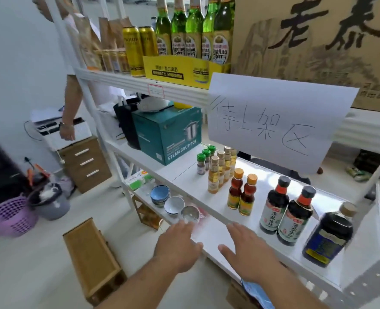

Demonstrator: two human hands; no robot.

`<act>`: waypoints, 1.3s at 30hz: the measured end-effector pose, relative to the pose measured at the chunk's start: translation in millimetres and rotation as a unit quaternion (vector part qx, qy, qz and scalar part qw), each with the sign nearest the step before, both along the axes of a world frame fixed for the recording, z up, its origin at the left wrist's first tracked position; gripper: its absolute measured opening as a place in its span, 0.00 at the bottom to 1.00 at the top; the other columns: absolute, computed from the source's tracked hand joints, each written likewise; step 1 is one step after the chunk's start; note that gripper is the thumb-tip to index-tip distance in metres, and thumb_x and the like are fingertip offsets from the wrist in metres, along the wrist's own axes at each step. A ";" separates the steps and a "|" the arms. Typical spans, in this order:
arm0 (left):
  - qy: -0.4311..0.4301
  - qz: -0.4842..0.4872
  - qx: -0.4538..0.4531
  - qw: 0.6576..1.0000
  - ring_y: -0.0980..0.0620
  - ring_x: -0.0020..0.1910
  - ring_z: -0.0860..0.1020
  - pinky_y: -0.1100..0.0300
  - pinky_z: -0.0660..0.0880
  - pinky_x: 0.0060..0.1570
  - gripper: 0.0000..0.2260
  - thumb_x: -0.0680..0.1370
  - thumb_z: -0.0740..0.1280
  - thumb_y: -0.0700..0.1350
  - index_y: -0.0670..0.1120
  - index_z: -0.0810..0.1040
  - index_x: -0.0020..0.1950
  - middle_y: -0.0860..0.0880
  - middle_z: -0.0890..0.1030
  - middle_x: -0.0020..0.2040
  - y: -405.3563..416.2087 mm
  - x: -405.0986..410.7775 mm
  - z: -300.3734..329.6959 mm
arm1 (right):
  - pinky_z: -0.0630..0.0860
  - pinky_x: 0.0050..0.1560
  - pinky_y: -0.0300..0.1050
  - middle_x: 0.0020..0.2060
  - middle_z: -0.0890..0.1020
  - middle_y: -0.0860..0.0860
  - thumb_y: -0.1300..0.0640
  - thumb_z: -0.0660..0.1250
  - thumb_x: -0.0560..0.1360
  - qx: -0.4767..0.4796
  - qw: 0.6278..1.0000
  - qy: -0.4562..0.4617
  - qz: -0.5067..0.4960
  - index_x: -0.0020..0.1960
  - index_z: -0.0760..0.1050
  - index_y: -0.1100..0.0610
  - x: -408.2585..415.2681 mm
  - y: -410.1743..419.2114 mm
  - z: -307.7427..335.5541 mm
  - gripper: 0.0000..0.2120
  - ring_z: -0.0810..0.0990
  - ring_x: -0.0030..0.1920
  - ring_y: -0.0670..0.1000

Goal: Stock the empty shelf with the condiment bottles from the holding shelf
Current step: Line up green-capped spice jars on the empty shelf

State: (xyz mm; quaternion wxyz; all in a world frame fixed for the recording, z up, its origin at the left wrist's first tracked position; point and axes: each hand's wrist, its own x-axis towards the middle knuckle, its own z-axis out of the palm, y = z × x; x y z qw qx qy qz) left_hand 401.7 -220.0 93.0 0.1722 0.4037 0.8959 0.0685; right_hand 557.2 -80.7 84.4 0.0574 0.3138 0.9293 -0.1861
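Observation:
Condiment bottles stand in rows on the white holding shelf (184,175) under a handwritten paper sign (273,123). From the back: green-capped spice jars (201,163), slim golden oil bottles (214,177), two orange-capped amber bottles (242,192), two dark soy sauce bottles with red collars (285,210), and a large dark bottle with a blue label (328,237) at the right. My left hand (178,244) and my right hand (249,248) hover flat, palms down, at the shelf's front edge, holding nothing. The right hand is short of the soy bottles.
A teal steam soup pot box (169,134) sits on the same shelf at the back. Beer bottles (193,30) and a cardboard carton (318,41) fill the shelf above. Bowls (160,195) lie on the shelf below. A wooden crate (91,257), purple basket (13,217) and a person (71,112) are left.

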 end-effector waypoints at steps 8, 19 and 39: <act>0.000 0.034 -0.024 0.999 0.49 0.83 0.53 0.49 0.60 0.76 0.32 0.82 0.58 0.62 0.55 0.53 0.83 0.51 0.53 0.84 6.9 -58.4 2.2 | 0.57 0.81 0.51 0.83 0.55 0.46 0.32 0.52 0.81 -0.010 0.999 0.009 0.047 0.83 0.52 0.47 -66.7 20.4 -3.7 0.36 0.55 0.82 0.51; -0.011 -0.027 -0.047 0.998 0.47 0.83 0.52 0.50 0.58 0.78 0.34 0.82 0.56 0.63 0.53 0.51 0.84 0.48 0.51 0.85 26.7 -196.0 -30.3 | 0.60 0.79 0.52 0.83 0.55 0.48 0.34 0.53 0.82 -0.001 1.000 -0.023 -0.013 0.83 0.52 0.49 -181.7 22.8 -18.8 0.35 0.56 0.82 0.52; -0.031 -0.090 -0.065 0.993 0.48 0.83 0.51 0.47 0.61 0.76 0.34 0.81 0.58 0.63 0.54 0.52 0.84 0.50 0.51 0.85 69.8 -301.6 -45.8 | 0.53 0.80 0.50 0.83 0.53 0.47 0.34 0.52 0.82 -0.047 0.995 -0.036 -0.082 0.83 0.51 0.49 -273.9 33.1 -43.6 0.35 0.52 0.82 0.51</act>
